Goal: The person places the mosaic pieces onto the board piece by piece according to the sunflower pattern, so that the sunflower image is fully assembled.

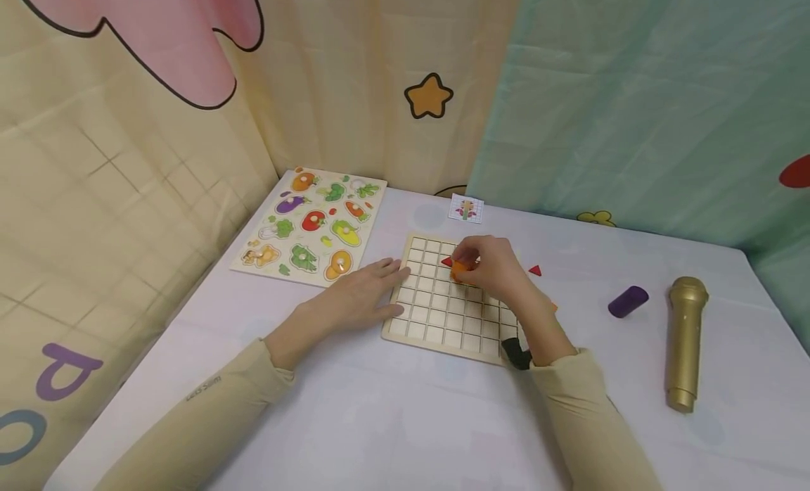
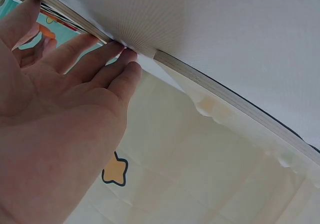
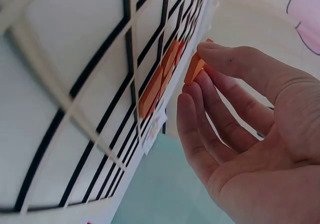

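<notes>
A pale wooden board with a black-lined grid lies on the table in the head view. My left hand is at its left edge, fingers fairly straight, fingertips touching the rim. My right hand is over the board's far part. Between thumb and fingers it pinches an orange piece, held just off the grid in the right wrist view. Orange pieces lie on the grid beside it, with a red triangle at their far left.
Beyond the board lies a small picture card. A vegetable puzzle board is at the left. Another red triangle, a purple cylinder and a gold microphone lie to the right. A dark item shows by the right wrist.
</notes>
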`<state>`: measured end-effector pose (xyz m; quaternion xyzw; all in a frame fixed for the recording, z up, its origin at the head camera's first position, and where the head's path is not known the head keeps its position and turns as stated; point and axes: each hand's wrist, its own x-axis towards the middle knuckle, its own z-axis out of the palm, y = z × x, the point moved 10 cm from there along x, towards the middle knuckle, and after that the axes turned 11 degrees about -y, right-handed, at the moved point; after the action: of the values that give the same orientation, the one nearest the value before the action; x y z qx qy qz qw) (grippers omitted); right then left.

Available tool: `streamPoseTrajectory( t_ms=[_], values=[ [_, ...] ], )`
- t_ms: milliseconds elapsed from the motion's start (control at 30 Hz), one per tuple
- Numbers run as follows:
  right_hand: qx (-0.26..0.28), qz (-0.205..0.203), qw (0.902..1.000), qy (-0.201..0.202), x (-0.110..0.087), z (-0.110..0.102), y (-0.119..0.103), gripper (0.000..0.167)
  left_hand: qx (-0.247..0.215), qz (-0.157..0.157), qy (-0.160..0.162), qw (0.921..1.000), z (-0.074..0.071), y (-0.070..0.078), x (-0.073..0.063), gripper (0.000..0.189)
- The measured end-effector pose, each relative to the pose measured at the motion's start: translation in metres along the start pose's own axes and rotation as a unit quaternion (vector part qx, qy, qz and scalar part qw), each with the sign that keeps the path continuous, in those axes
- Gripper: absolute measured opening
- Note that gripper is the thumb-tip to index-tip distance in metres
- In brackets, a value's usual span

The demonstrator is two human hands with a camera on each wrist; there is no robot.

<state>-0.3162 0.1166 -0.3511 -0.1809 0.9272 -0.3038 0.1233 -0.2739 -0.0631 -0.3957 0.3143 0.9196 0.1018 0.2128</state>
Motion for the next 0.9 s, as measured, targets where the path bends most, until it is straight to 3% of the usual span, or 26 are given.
streamPoseTrajectory(
  t_ms=[400,667,900],
  values=[
    [-0.007,0.018,0.9995,-0.024,0.016,0.021,-0.007,0.018,0.006,0.000,-0.002,1.0000,0.001,-0.003,0.001,0.074],
    [-0.010,0.018,0.9996,-0.021,0.014,0.020,-0.004,0.017,0.004,-0.007,-0.007,0.9999,0.000,-0.002,0.001,0.075],
    [-0.005,0.006,1.0000,-0.002,0.006,0.004,-0.001,0.011,0.005,-0.008,-0.008,0.9999,0.001,-0.002,0.001,0.075]
  ],
)
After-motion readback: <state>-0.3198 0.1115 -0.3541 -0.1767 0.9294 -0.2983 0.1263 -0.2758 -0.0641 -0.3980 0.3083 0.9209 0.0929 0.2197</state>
